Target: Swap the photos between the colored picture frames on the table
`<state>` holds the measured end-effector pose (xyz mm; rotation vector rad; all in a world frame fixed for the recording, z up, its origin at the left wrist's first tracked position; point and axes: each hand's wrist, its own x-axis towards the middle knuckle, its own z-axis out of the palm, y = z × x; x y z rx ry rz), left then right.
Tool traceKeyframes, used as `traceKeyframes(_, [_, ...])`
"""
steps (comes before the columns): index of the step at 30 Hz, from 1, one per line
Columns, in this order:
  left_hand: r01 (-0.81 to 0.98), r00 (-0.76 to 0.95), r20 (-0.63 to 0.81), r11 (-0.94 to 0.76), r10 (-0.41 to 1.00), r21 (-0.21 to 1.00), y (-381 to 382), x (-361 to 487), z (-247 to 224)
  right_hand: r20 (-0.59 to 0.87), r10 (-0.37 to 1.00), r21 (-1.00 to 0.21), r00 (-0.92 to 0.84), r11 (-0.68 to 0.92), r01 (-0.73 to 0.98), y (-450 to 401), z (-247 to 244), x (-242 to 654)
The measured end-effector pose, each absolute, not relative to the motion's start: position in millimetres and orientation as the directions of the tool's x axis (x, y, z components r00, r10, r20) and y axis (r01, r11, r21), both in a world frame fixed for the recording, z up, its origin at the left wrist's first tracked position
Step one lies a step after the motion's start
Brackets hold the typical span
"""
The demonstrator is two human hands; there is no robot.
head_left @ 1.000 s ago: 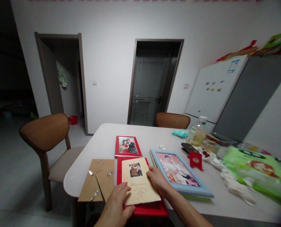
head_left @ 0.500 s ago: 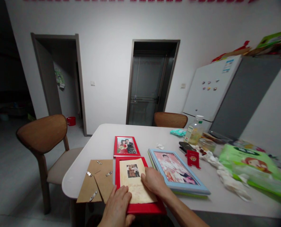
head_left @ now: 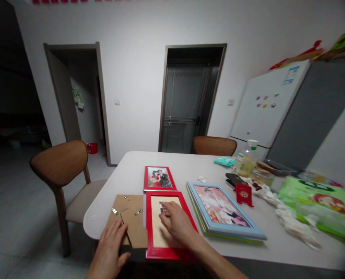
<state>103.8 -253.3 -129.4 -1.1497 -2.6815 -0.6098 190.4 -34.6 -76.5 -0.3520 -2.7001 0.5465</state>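
Open right grip (head_left: 175, 224) lies flat on a cream paper card (head_left: 155, 228).
It sits inside a red rectangular picture frame (head_left: 172, 254); open left grip (head_left: 108, 248) rests at a brown cardboard backing board (head_left: 136, 230).

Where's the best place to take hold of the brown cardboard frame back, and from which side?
Probably the left edge of the cardboard frame back, approached from the left: the left hand is there, the metal clips sit further in, and its right side abuts the red frame. It lies flat, so it likely needs lifting from underneath.
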Motion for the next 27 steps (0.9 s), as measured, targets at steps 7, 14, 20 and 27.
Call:
traceKeyframes(7, [0.717, -0.692, 0.413, 0.631, 0.592, 0.297, -279, 68, -149, 0.248, 0.093, -0.344, -0.964, 0.939, 0.003, -112, -85, 161])
traceKeyframes(14, [0.743, -0.669, 0.524, 0.506, 0.528, 0.438, -266, 78, -123, 0.343, 0.169, -0.568, -0.924, 0.821, -0.061, -98, -72, 170])
traceKeyframes(20, [0.777, -0.601, 0.410, 0.383, 0.686, 0.499, -215, 128, -101, 0.303, 0.204, -0.633, -0.931, 0.774, -0.036, -49, -63, 229])
traceKeyframes(27, [0.753, -0.568, 0.293, 0.342, 0.769, 0.562, -174, 157, -97, 0.264, 0.308, -0.627, -0.914, 0.775, 0.080, -8, -86, 261])
